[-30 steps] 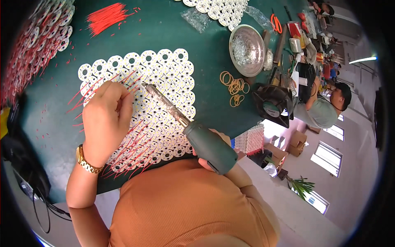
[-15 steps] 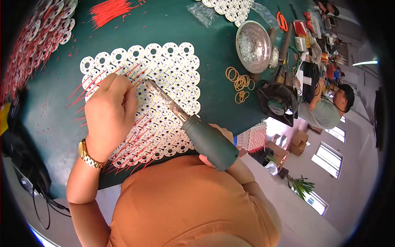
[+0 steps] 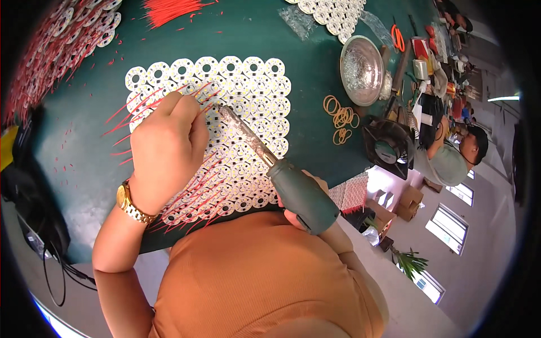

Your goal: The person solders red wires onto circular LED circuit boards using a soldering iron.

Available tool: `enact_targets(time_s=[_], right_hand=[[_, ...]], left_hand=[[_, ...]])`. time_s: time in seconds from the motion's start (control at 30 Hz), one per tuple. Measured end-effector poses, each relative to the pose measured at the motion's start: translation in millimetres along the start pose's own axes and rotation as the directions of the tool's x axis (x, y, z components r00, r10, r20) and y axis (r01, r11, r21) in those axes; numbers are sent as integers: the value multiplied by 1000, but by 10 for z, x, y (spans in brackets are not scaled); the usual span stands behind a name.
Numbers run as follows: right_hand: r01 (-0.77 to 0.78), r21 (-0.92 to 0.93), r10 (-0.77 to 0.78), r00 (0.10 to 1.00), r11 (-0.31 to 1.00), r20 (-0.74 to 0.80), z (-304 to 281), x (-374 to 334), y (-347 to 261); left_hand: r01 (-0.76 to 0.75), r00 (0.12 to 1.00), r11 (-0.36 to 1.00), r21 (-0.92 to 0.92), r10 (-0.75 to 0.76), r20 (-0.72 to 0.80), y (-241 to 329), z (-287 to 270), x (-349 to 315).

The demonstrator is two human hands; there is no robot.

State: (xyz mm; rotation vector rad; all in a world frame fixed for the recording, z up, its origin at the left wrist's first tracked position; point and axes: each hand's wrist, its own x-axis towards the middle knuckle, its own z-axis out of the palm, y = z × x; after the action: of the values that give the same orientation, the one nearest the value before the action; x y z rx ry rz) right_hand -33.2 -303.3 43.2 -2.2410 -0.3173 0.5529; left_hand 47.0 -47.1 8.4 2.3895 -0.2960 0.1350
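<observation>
A sheet of round white LED circuit boards [image 3: 264,105] lies on the green table, with thin red wires soldered across several of its rows. Over its left part is my left hand [image 3: 169,143], fingers pinched together on a red wire [image 3: 209,107] that pokes out past the fingertips; the exact grip is partly hidden. My right hand [image 3: 315,181] is wrapped around the dark green handle of a soldering iron [image 3: 301,194]. Its crusted metal tip rests at the boards just right of the left fingertips.
Beyond the sheet lies a bundle of red wires [image 3: 169,10], and wired boards [image 3: 62,45] are heaped at far left. To the right are rubber bands [image 3: 342,117], a metal bowl [image 3: 362,70], a black fan [image 3: 387,147] and orange-handled scissors [image 3: 398,38]. Another person [image 3: 453,158] sits further right.
The whole view has shifted, so the table's things appear slightly further right. Against the boards, both hands and the iron tip have barely moved, keeping the same grips.
</observation>
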Motion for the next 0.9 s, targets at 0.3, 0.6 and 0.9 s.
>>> enact_targets(time_s=[0.3,0.6,0.9], right_hand=[[-44,74,52,993,996,-101,61,-124,92],[392,437,-256,906,809,-338,442,-393,289],[145,734,182,921,664,-346,598,-542,-14]], left_hand=[[-18,999,1000,10,18,-34,6,26,-24],[-52,998,998,21,53,-39,-9,-4,-41],[-72,993,996,-50,77,91,59,-117,52]])
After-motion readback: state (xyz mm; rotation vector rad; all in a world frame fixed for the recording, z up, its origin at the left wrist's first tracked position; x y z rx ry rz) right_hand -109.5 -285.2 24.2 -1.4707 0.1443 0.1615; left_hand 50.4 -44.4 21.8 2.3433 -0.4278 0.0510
